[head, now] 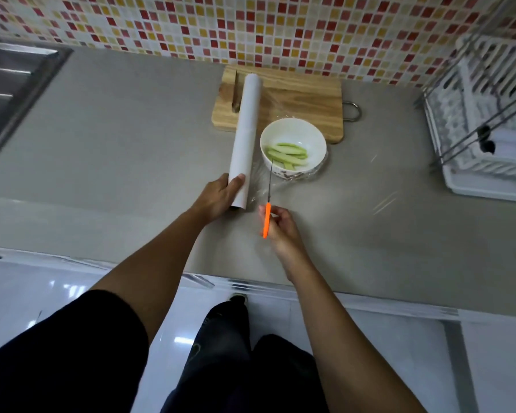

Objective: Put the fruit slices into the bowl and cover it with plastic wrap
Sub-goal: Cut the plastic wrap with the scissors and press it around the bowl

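A white bowl [292,135] stands on the grey counter and holds several pale green fruit slices [286,155]. Clear plastic wrap [370,186] is stretched from a long white roll [246,126] over the bowl and out to the right. My left hand [219,195] grips the near end of the roll, left of the bowl. My right hand [277,225] holds a knife [268,210] with an orange handle. Its thin blade points away from me and lies along the wrap between the roll and the bowl.
A wooden cutting board [304,96] lies behind the bowl; a second knife [235,93] rests on its left end. A white dish rack [489,114] fills the right side. A steel sink [9,84] is at the far left. The counter's front edge [310,286] is near my body.
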The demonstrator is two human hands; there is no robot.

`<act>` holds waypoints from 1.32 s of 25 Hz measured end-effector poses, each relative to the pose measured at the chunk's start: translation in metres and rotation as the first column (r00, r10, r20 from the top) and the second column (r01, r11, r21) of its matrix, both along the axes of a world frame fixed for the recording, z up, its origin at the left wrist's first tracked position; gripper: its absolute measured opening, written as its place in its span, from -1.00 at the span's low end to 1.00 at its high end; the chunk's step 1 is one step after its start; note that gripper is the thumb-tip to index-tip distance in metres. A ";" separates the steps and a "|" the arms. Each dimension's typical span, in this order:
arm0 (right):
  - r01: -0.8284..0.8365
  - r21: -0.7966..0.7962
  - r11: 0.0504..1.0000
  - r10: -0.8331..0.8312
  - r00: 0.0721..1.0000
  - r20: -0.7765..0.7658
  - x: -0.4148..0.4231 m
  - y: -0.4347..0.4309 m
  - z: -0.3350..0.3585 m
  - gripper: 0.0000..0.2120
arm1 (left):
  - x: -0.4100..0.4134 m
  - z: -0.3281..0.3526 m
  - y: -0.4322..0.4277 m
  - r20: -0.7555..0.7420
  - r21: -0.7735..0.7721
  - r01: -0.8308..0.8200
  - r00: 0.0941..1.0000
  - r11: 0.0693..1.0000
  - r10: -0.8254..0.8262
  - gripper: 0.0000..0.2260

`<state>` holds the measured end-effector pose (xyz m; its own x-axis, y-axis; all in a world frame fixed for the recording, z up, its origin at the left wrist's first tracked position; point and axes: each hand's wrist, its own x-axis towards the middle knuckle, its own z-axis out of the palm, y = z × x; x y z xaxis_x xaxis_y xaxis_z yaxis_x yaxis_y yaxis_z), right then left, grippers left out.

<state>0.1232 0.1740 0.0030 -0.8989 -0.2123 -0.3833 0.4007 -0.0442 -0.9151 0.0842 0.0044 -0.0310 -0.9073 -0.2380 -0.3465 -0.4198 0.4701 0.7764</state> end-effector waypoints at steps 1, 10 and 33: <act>-0.014 0.021 1.000 0.014 0.999 0.030 0.006 0.002 -0.001 -0.88 | 0.001 0.000 0.000 0.001 0.013 -0.001 1.000 1.000 0.001 -0.54; -0.273 0.149 0.950 0.240 0.948 0.208 0.048 0.008 -0.022 -0.71 | 0.003 0.003 0.001 0.008 0.071 0.019 1.000 0.997 -0.019 -0.54; -0.219 0.045 0.975 0.204 0.952 0.228 0.026 -0.024 -0.057 -0.40 | 0.008 0.011 0.001 -0.002 0.166 -0.026 1.000 0.986 0.027 -0.54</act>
<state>0.1487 0.1500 -0.0540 -0.7273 -0.3546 -0.5876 0.5866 0.1232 -0.8004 0.0920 0.0058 -0.0200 -0.9029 -0.2014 -0.3797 -0.4272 0.3236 0.8443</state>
